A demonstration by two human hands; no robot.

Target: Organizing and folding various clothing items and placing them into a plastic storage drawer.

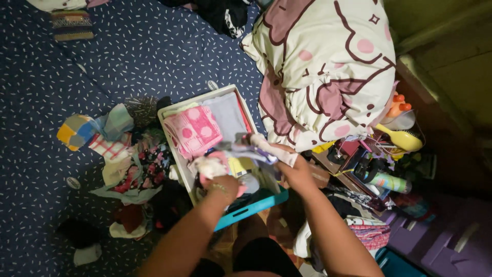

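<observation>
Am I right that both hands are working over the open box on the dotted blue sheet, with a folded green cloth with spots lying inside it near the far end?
Nearly. The head view shows the left hand and right hand over the open box on the dotted blue sheet, but the folded cloth with spots is pink, not green.

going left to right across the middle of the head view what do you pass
clothes pile → pink dotted cloth in the box → left hand → right hand → patterned pillow → yellow hairbrush
</observation>
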